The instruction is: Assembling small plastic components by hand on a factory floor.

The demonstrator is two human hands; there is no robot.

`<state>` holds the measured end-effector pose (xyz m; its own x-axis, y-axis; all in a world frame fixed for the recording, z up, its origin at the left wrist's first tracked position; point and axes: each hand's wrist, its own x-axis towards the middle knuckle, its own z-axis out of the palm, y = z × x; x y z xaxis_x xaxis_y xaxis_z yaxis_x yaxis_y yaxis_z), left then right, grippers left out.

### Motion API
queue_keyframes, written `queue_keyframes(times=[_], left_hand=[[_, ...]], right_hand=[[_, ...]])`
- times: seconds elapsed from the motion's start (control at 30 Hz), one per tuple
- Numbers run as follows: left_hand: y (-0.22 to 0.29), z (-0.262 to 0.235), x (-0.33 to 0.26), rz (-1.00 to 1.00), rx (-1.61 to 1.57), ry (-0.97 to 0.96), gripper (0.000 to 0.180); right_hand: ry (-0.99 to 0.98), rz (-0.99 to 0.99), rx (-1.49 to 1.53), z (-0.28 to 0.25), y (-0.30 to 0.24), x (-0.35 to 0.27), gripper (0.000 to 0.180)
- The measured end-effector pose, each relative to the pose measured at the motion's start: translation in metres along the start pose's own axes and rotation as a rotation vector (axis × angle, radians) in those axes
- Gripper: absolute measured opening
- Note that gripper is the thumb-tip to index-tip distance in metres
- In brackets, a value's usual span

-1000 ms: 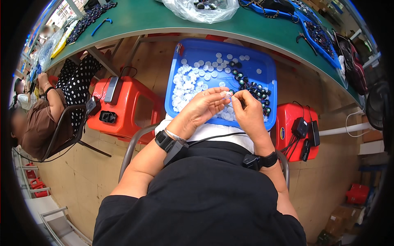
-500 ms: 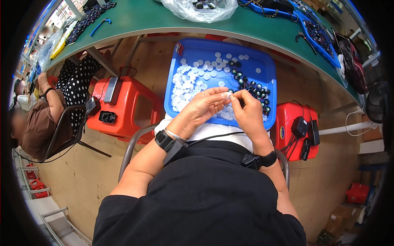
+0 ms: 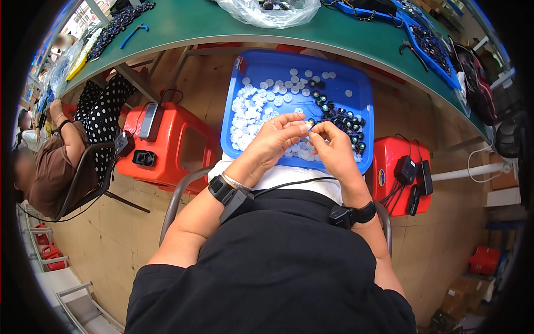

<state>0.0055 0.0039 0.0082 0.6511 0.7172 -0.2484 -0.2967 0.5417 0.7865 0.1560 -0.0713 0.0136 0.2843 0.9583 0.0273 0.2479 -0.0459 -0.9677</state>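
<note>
Over the near part of a blue tray (image 3: 225, 119), my two hands meet fingertip to fingertip. My left hand (image 3: 273, 142) pinches a small white plastic piece (image 3: 309, 126) between thumb and forefinger. My right hand (image 3: 335, 149) is closed in a pinch against the same spot; what its fingers hold is too small to make out. Many white round plastic discs (image 3: 245, 125) lie heaped on the tray's left side, with some spread singly toward the back. Dark round parts with shiny greenish faces and thin wires (image 3: 350, 123) are piled on the right.
A green workbench (image 3: 183, 28) runs beyond the tray, bearing a clear plastic bag (image 3: 272, 16) and blue trays of parts (image 3: 431, 50). Red stools with electronic boxes stand left (image 3: 167, 150) and right (image 3: 389, 150). A seated person (image 3: 58, 167) is at far left.
My hands stay together over the tray, with only slight shifts of the fingers. The whole view has moved a little; the discs and dark parts look unchanged.
</note>
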Motion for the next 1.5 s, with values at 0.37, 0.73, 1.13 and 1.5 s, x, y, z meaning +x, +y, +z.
queue_keyframes(times=[0.37, 0.73, 1.13, 1.5], left_hand=[[-0.003, -0.001, 0.003, 0.178, 0.379, -0.048, 0.049], [-0.004, 0.000, 0.003, 0.360, 0.647, 0.016, 0.059], [-0.003, 0.003, -0.001, 0.413, 0.771, -0.011, 0.053], [-0.008, 0.014, 0.000, 0.397, 0.597, 0.020, 0.046]], right_hand=[[0.077, -0.146, -0.070, 0.005, 0.001, 0.000, 0.015], [-0.132, -0.109, 0.174, 0.000, 0.006, 0.005, 0.015], [0.117, -0.153, -0.069, 0.011, -0.004, 0.009, 0.015], [-0.023, 0.028, 0.324, -0.001, 0.003, 0.010, 0.014]])
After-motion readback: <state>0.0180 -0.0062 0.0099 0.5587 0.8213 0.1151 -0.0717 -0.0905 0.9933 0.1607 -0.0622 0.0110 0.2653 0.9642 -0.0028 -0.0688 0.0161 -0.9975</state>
